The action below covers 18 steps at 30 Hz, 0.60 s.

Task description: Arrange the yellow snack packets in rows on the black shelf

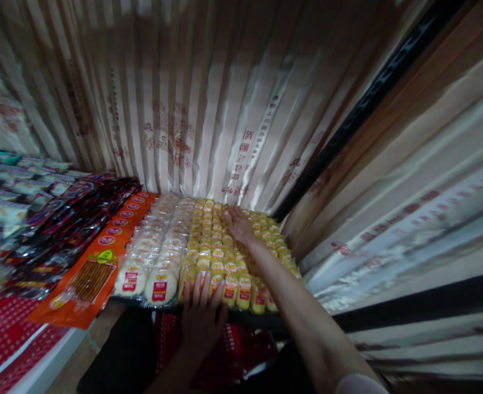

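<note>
Rows of small yellow wrapped snack packs (pixel 217 254) fill the right part of a dark shelf (pixel 241 316) in front of me. My right hand (pixel 236 224) reaches far back and lies flat on these yellow packs, fingers stretched out. My left hand (pixel 202 312) rests at the shelf's front edge, its spread fingers touching the front row of yellow packs. To the left of them lie rows of pale round snacks in clear wrappers (pixel 159 246) with red labels.
Orange packets (pixel 97 262) lie left of the pale snacks, then dark red packs (pixel 69 219) and lighter packs (pixel 7 191) further left. A striped satin curtain (pixel 176 98) hangs behind and on the right. Red packaging (pixel 241 350) shows below the shelf.
</note>
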Motion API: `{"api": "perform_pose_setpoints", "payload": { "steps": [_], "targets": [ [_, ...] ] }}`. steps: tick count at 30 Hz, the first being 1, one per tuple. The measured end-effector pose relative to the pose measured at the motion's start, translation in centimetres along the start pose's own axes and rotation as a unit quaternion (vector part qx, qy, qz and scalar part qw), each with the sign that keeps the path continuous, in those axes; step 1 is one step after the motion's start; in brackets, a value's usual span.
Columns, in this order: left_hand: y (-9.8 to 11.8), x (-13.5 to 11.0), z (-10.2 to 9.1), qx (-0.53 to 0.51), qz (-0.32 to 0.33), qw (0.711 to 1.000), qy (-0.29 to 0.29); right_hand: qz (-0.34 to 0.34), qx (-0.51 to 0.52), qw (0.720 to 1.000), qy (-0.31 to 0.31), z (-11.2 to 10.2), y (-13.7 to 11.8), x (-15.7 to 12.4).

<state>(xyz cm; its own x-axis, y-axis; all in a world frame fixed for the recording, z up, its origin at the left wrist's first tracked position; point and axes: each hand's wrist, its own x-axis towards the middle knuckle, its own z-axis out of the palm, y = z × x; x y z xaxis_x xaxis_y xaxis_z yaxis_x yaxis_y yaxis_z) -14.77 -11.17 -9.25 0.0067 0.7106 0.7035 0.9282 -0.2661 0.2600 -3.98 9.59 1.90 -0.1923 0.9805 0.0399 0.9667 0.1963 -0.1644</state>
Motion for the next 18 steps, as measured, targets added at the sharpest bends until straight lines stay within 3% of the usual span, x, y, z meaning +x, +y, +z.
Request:
{"api": "perform_pose_setpoints", "payload": {
  "steps": [5,10,15,18],
  "targets": [
    [-0.1,0.0,-0.1,0.01,0.002,1.0,-0.016,-0.012,0.096,0.99,0.099,-1.9,2.1,-5.1],
    [-0.1,-0.1,0.0,0.019,0.0,1.0,-0.015,-0.083,0.155,0.962,0.209,-1.9,2.6,-13.4],
    [-0.1,-0.4,0.2,0.018,-0.006,1.0,0.002,-0.096,0.178,0.941,0.272,1.3,1.8,-21.3],
    [-0.1,-0.5,0.3,0.013,-0.007,1.0,0.01,-0.109,0.169,0.951,0.236,4.1,1.7,-24.1]
  ]
}}
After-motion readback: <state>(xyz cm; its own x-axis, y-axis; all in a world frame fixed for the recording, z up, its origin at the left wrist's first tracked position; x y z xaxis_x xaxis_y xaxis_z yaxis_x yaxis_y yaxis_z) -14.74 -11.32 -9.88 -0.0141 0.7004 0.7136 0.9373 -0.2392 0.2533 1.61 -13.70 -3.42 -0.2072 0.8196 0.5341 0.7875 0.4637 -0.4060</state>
